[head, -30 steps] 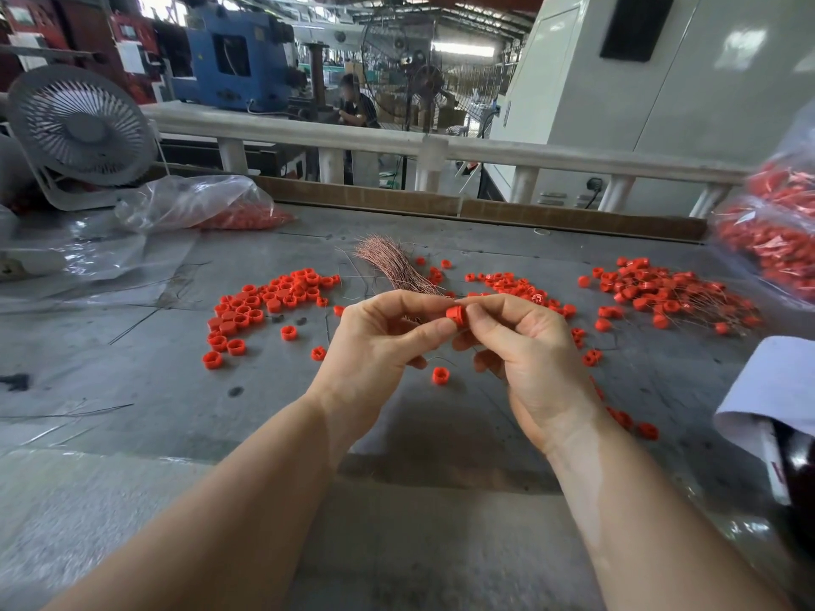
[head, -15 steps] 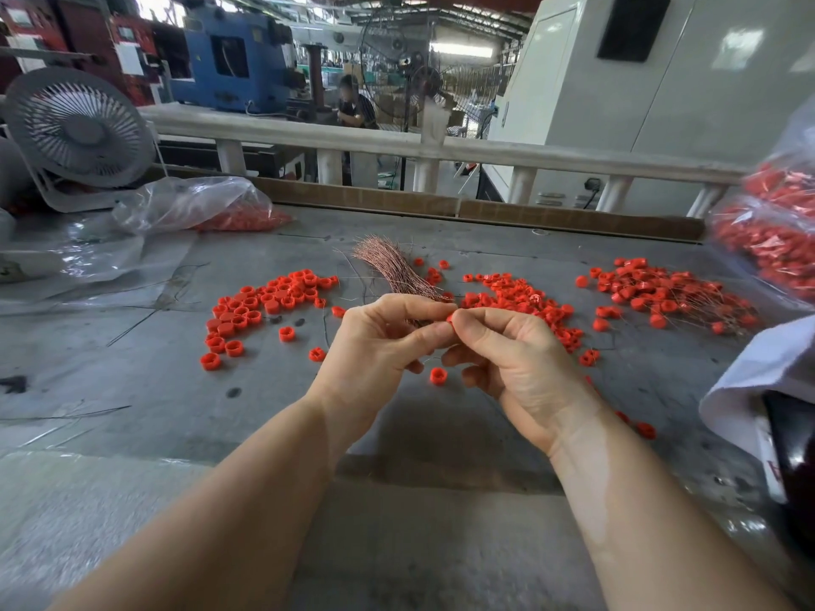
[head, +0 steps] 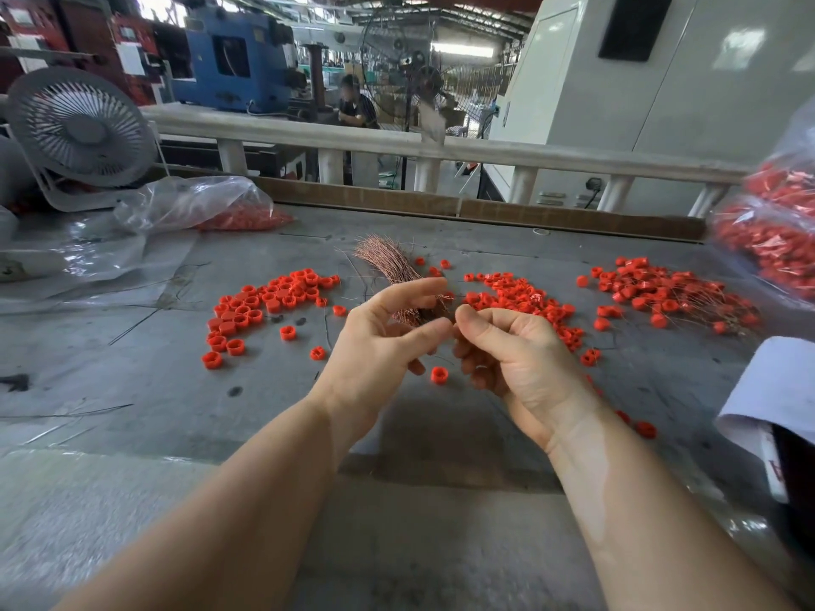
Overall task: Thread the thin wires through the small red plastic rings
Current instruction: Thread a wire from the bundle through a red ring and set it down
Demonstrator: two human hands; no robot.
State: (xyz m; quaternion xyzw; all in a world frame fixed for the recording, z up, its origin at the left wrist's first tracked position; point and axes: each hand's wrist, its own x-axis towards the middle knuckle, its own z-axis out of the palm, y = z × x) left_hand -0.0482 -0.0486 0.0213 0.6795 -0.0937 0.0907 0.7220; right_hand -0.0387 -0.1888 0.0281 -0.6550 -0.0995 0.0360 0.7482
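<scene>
The bundle of thin copper wires [head: 390,271] lies on the grey worktop [head: 132,381] just behind the hands, fanned at its far end, its near end hidden by the fingers. Half a second ago both hands were pressed together around a red ring; now they have drawn slightly apart and no ring shows between them. The left hand [head: 379,346] has its index finger lifted and straightened over the wires, thumb reaching toward the right hand, other fingers loosely curled. The right hand [head: 516,355] curls its fingers inward, thumb tip close to the left thumb; whether a wire is pinched there cannot be told. One small red ring [head: 439,375] sits on the worktop below the gap between the hands. Loose rings [head: 269,302], short glossy plastic cylinders, are scattered to the left, a denser heap [head: 525,302] to the right, and further right rings with wires [head: 670,293] spread in a pile. A clear plastic bag [head: 198,205] holding red pieces lies at the back left beside a grey fan [head: 79,130]; another full bag [head: 772,231] bulges at the right edge
</scene>
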